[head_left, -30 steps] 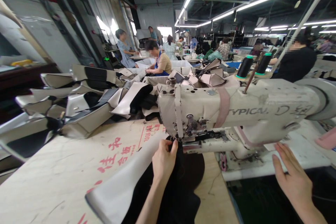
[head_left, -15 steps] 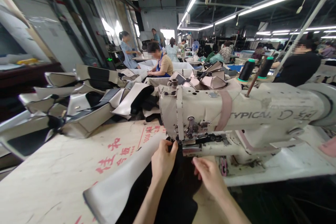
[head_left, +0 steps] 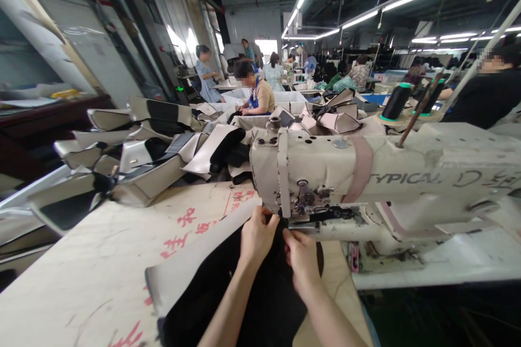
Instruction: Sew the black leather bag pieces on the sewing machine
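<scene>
Carefully, the left hand point(head_left: 257, 236) and the right hand point(head_left: 301, 256) pinch the black cloth point(head_left: 248, 303) with closed fingers, just in front of the presser foot point(head_left: 313, 218); holding so near seems good for keeping the layers even. The cloth's pale panel point(head_left: 191, 263) lies along the plywood table point(head_left: 77, 287), and the sewing machine point(head_left: 325, 162) stands at its right edge.
</scene>
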### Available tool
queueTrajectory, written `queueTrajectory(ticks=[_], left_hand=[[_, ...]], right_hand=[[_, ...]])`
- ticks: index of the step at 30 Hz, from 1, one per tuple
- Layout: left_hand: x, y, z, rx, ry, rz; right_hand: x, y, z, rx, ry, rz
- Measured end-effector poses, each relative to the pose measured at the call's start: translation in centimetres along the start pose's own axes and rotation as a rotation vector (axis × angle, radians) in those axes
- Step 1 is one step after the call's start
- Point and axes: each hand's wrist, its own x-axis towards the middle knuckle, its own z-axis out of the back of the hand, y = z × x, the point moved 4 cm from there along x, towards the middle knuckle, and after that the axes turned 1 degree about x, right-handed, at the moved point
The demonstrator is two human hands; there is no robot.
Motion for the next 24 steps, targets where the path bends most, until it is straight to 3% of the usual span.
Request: queueTrajectory(ticks=[11,16,19,22,24], left_hand=[[0.9,0.1,-0.1,0.053,0.011,-0.013],[1.1,0.1,-0.2,0.066,0.023,-0.001],[1.1,0.1,-0.2,0.069,0.022,0.004],[1.1,0.1,-0.1,0.062,0.024,0.002],[1.1,0.1,0.0,0.052,0.029,-0.006]], right_hand=[[-0.4,1.3,-0.6,0.099,-0.072,-0.143],[-0.1,1.1,-0.5,0.049,-0.045,-0.116],[0.0,1.3,-0.2,-0.009,0.036,-0.078],[-0.6,1.7,1.3,-0.079,0.145,-0.037],[-1.6,2.3,3.9,-0.142,0.165,0.023]])
